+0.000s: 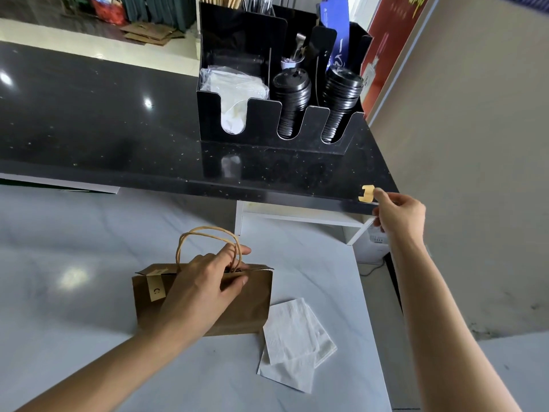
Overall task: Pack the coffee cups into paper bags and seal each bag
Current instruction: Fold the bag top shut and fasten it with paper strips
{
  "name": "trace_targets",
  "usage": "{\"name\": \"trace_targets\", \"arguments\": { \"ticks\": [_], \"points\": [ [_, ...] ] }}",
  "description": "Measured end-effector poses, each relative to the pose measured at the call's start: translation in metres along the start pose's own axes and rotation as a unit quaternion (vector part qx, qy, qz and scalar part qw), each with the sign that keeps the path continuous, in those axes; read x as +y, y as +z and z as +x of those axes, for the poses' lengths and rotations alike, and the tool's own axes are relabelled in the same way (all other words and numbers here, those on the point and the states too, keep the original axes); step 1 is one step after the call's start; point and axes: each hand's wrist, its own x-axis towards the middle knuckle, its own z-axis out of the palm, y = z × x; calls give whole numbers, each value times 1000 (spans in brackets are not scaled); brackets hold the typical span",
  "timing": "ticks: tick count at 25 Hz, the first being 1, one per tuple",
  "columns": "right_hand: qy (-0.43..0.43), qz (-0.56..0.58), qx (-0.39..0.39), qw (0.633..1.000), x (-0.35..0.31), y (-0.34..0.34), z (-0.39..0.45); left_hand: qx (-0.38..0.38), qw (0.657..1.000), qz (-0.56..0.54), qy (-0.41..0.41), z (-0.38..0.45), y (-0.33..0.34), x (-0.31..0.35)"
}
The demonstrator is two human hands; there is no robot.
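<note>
Fingers of the left hand [208, 281] are curled over the top edge of the brown paper bag [205, 301], thumb on the near face, pinching the mouth closed at the base of the twine handles [208, 242]. Right hand [401, 215], at about two o'clock from the bag, pinches a small tan sticker [366, 194] between thumb and forefinger at the edge of the black counter [118, 120]; its other fingers are loosely curled.

Bag position: on the white worktop [89, 292], upright or leaning slightly — which, I cannot tell. One tan seal strip [156, 288] is already fixed across the mouth at the bag's ten o'clock corner. No cup is visible; whether one sits inside cannot be confirmed.

Assessment: this bag appears partly sealed — one strip on, the second in hand and well apart from the bag. Judged outstanding: carry the sticker to the right side of the mouth and press it down. No further bags or cups are in view, so remaining count cannot be stated.

Also noted: white napkins [297, 343] touching the bag at its four o'clock; black organiser [261, 120] at twelve o'clock holding stacked black lids [291, 99].
</note>
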Motion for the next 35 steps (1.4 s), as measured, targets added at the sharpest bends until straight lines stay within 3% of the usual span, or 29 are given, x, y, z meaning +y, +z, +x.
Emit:
{"name": "trace_targets", "arguments": {
  "ticks": [8,16,20,24,29,35],
  "points": [
    [-7,25,-67,997,-5,9,0,-7,1000,3,-4,0,-1,-1],
    [8,125,-21,992,8,7,-11,-7,1000,2,-4,0,0,-2],
    [-27,159,-22,987,-6,5,-20,-7,1000,-2,-5,1,-1,-2],
    [-38,180,-134,974,-25,4,-48,-8,1000,-3,0,1,-1,-1],
    [-18,106,-320,941,-5,31,-126,-1,1000,4,0,1,0,-2],
    [33,49,-314,948,10,55,-166,2,1000,6,7,0,0,-2]
  ]
}}
